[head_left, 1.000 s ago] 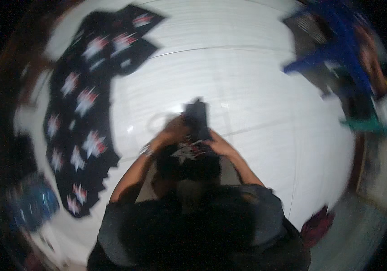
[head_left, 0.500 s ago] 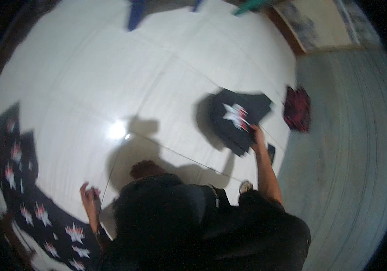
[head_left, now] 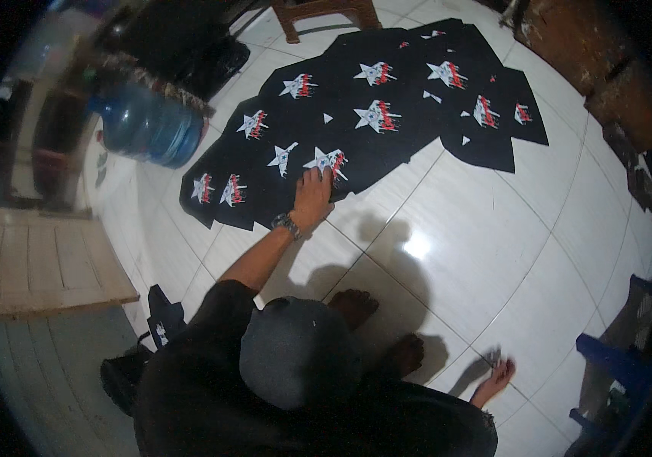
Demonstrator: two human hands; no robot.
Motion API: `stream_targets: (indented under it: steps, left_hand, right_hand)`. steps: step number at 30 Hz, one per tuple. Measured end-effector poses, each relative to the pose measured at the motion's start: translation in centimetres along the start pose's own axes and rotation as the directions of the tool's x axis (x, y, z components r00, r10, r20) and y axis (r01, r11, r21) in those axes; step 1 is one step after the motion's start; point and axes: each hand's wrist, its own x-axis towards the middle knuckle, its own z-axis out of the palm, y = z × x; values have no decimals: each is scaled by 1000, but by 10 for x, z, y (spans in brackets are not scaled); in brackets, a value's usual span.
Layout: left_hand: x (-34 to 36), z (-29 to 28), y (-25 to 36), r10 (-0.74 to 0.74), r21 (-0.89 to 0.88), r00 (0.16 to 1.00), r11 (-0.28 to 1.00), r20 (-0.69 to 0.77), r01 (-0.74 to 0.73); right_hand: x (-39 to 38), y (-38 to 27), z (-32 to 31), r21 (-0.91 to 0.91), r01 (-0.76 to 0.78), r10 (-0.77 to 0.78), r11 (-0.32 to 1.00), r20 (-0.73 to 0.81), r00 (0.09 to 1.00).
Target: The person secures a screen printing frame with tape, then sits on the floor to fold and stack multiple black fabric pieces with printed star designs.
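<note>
My left hand (head_left: pixel 312 199) rests with fingers apart on a large black fabric sheet (head_left: pixel 402 68), its fingertips on a white star print with red lettering (head_left: pixel 333 158). The sheet lies on the tiled floor, has a jagged outline and carries several similar prints and small white scraps. At lower right, my right hand (head_left: pixel 501 375) is low over the tiles, apart from the sheet; its fingers are blurred, and I cannot tell whether the small grey shape at their tips is held. A smaller black cut piece with a white print (head_left: pixel 164 308) lies at left, behind my arm.
A blue water jug (head_left: pixel 147 129) stands left of the sheet. A brown stool (head_left: pixel 322 15) is beyond it, blue plastic furniture (head_left: pixel 604 354) at lower right, brown boards (head_left: pixel 551 38) at upper right. A pale wooden panel (head_left: pixel 44 259) and a black bag (head_left: pixel 120 381) are at left.
The view has swung back toward the sheet. My left hand has moved onto it. My right hand has let go of the stack of black pieces it held.
</note>
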Motion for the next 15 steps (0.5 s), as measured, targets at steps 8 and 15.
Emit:
stream_targets:
  steps: [8,15]
  left_hand:
    - [2,-5,32,359,-89,890,933,283,-348]
    - [-116,10,124,573,-848,771,523,279,-82]
  right_hand:
    - [33,-204,202,415,180,-369,892,439,819]
    - [-29,-115,237,360,-344,-69,867,771,633]
